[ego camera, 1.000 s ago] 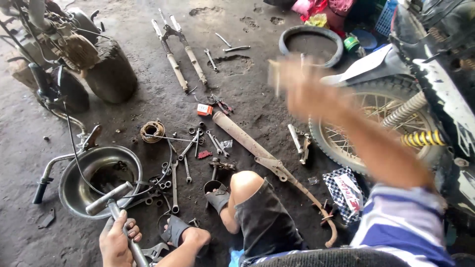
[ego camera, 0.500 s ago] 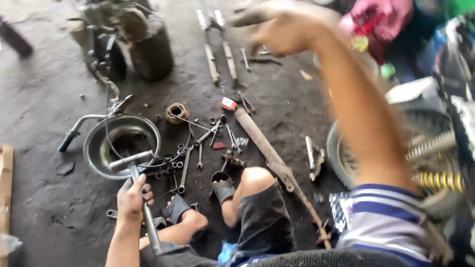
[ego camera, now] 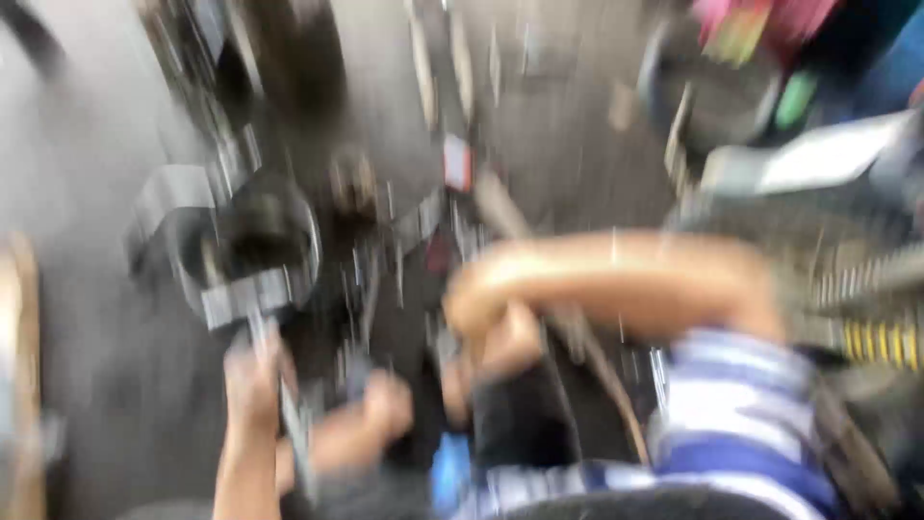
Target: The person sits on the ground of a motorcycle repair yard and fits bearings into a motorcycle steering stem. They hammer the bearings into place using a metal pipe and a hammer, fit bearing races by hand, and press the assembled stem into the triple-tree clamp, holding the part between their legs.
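The whole head view is smeared by motion. My left hand is low at the left, fingers wrapped around a long metal rod whose top end reaches toward a round metal bowl on the floor. My right arm lies bent across the middle of the view above my knee. My right hand is a blur at the arm's left end, so its fingers cannot be made out. A striped sleeve covers my right shoulder.
Loose tools are strewn on the dark floor beside the bowl, and a small red box lies beyond them. A motorcycle wheel with a yellow spring stands at the right. Dark machine parts stand at the top left.
My right arm has swung down from its raised reach toward the far floor and now lies across my knee. The view has jerked and blurred. My left hand keeps its grip on the rod.
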